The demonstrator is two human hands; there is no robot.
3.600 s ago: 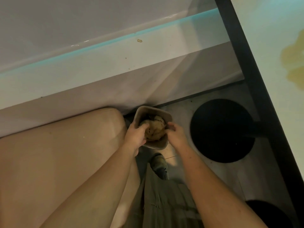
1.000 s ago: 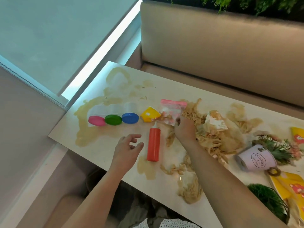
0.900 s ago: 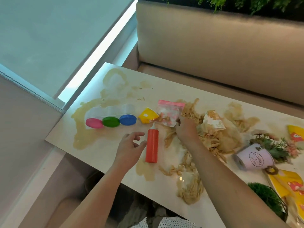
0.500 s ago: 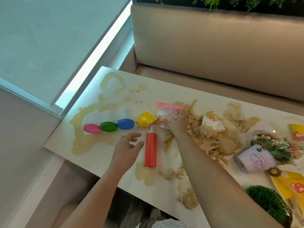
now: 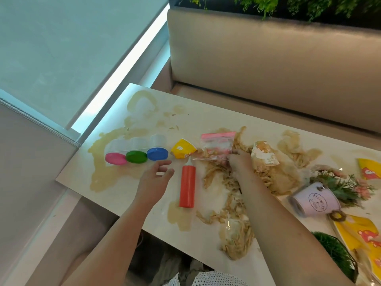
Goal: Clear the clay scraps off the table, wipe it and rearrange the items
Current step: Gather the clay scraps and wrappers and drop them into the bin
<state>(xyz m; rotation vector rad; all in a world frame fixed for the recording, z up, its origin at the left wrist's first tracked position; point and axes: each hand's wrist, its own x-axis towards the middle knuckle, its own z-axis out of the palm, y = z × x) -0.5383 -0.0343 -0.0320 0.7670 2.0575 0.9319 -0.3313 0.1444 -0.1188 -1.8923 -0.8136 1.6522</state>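
Tan clay scraps point(image 5: 231, 182) lie strewn over the middle of the pale table point(image 5: 127, 195), with smeared clay stains at its left end. My right hand point(image 5: 240, 162) rests among the scraps, fingers pinching the lower edge of a clear zip bag with a pink strip point(image 5: 216, 144). My left hand point(image 5: 155, 180) hovers open just left of a red squeeze bottle point(image 5: 187, 185) that lies flat. A yellow cup point(image 5: 182, 151) lies on its side beside the bag. Three tubs with pink, green and blue lids point(image 5: 136, 156) stand in a row at the left.
A pink tin pot with flowers point(image 5: 315, 201) lies tipped at the right, near yellow packets point(image 5: 358, 234) and a green plant ball point(image 5: 334, 250). A crumpled wrapper point(image 5: 263, 154) sits on the scraps. A beige bench back point(image 5: 268, 65) runs behind the table; a window is at left.
Earlier I held a tub of clay down by the floor. In the last second my right hand slid left from the scraps onto the zip bag; my left hand stayed beside the red bottle.
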